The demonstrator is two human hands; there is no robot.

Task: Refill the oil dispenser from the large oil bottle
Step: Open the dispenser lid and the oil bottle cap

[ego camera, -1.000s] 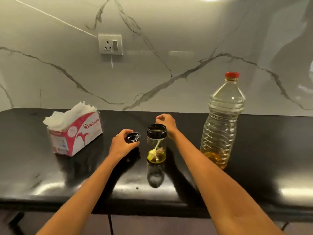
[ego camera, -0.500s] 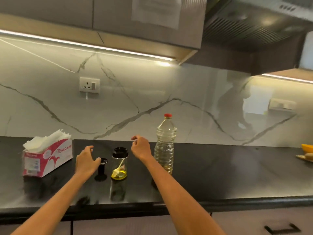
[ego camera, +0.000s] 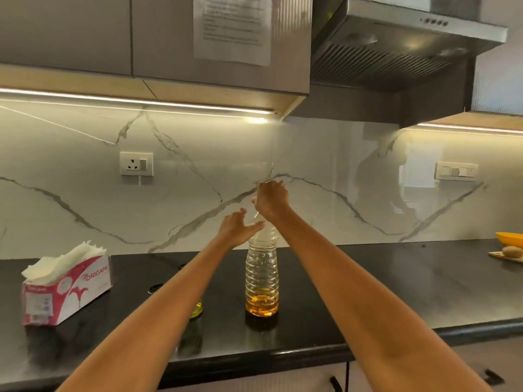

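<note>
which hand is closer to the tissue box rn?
Left. The left hand is by the oil bottle's shoulder, well right of the tissue box. The right hand, above the bottle's top, is farther right.

Marble backsplash (ego camera: 198,193), black counter (ego camera: 396,278)

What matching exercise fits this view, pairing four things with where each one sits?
Things:
1. tissue box
2. large oil bottle
3. yellow bowl
4. wall socket

Places:
a. far right edge of the counter
b. on the wall, above the counter's left part
c. left end of the counter
d. middle of the counter

Pairs: 1-c, 2-d, 3-a, 4-b
</note>
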